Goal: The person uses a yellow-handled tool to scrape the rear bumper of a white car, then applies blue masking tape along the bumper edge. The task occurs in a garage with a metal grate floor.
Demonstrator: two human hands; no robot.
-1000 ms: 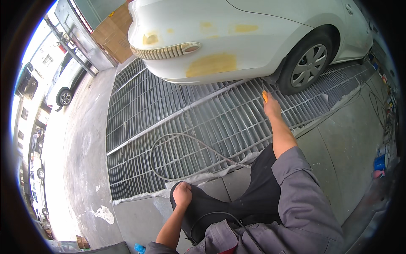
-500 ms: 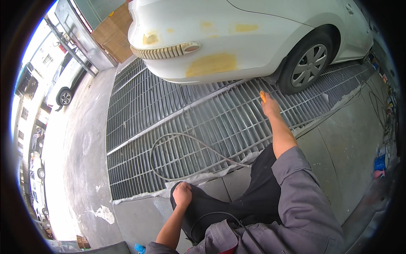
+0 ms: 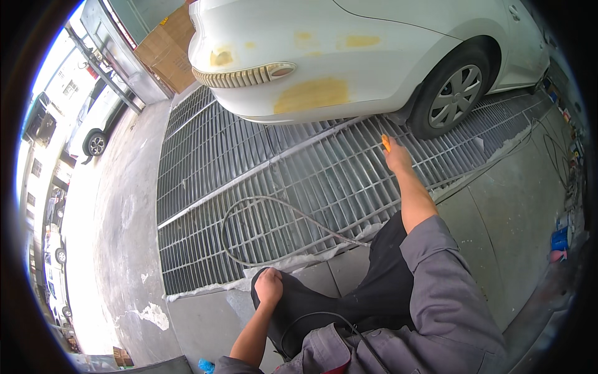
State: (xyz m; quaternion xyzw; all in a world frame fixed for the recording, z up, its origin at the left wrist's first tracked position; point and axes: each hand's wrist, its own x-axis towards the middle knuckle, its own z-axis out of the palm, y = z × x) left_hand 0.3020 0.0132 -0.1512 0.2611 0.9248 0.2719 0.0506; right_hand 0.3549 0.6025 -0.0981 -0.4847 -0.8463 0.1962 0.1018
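My right hand (image 3: 397, 159) reaches forward over the floor grating, closed round a small orange-handled tool (image 3: 386, 143). The tool's far end is too small to make out. Just beyond it stands the rear wheel (image 3: 458, 93) of a white car (image 3: 386, 71). Yellowish filler patches (image 3: 311, 95) mark its rear bumper, and a ribbed beige strip of tape (image 3: 240, 76) runs along the bumper's side. My left hand (image 3: 269, 287) rests on my left knee with its fingers curled in, and nothing shows in it.
A metal floor grating (image 3: 205, 240) spreads under the car, with a looped hose (image 3: 225, 227) on it. A cardboard sheet (image 3: 167, 53) leans at the back left. Cables (image 3: 551, 146) and a blue can (image 3: 561, 238) lie along the right side. Another car (image 3: 99, 118) stands outside.
My right hand and the orange-handled tool have shifted very slightly. My left hand has stayed on the knee, and the car is unchanged.
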